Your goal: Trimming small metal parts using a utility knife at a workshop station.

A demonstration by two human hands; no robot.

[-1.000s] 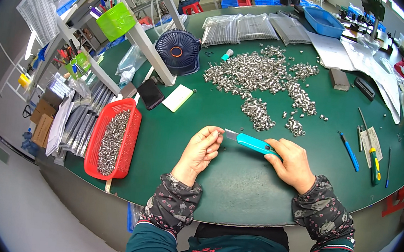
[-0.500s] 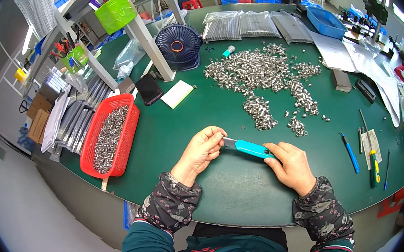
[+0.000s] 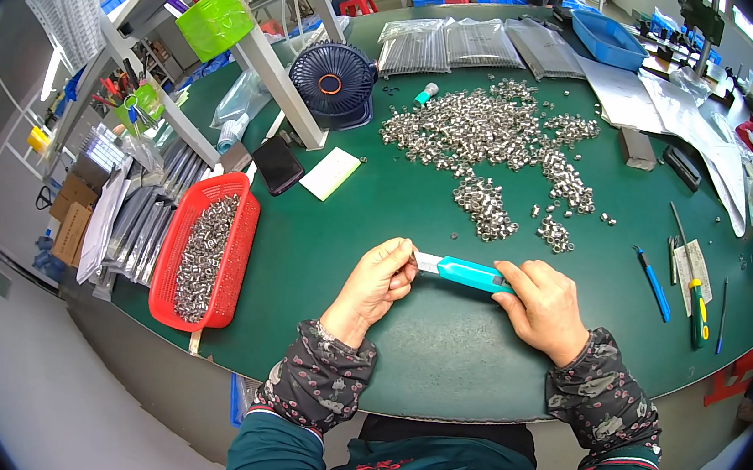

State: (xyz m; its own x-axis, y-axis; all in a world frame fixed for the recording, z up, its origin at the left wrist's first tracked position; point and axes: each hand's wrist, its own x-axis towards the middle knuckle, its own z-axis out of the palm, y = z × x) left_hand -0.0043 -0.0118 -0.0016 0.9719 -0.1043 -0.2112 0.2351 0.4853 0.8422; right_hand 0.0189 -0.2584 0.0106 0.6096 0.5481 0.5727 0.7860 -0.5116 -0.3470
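Observation:
My right hand (image 3: 541,309) is closed round the turquoise handle of a utility knife (image 3: 469,274), thumb and forefinger along its near end. The knife lies almost level above the table, its bare blade pointing left. At the blade's tip, the fingers of my left hand (image 3: 375,283) are pinched together; whatever is between them is mostly hidden and too small to name. Beyond both hands a large heap of small shiny metal rings (image 3: 475,131) spreads over the green table (image 3: 319,257), with smaller clusters (image 3: 484,208) on its near side.
A red basket (image 3: 246,263) of small metal pieces stands at left. Behind it are a phone (image 3: 278,168), a yellow notepad (image 3: 331,173) and a dark fan (image 3: 331,83). On the right lie a blue pen-like tool (image 3: 654,284) and a green-yellow screwdriver (image 3: 697,313). Bagged tubes (image 3: 414,48) line the back.
The knife has turned slightly, so its blade now shows a brighter flat face. My left fingers have shifted a little at the tip; the right hand keeps its grip.

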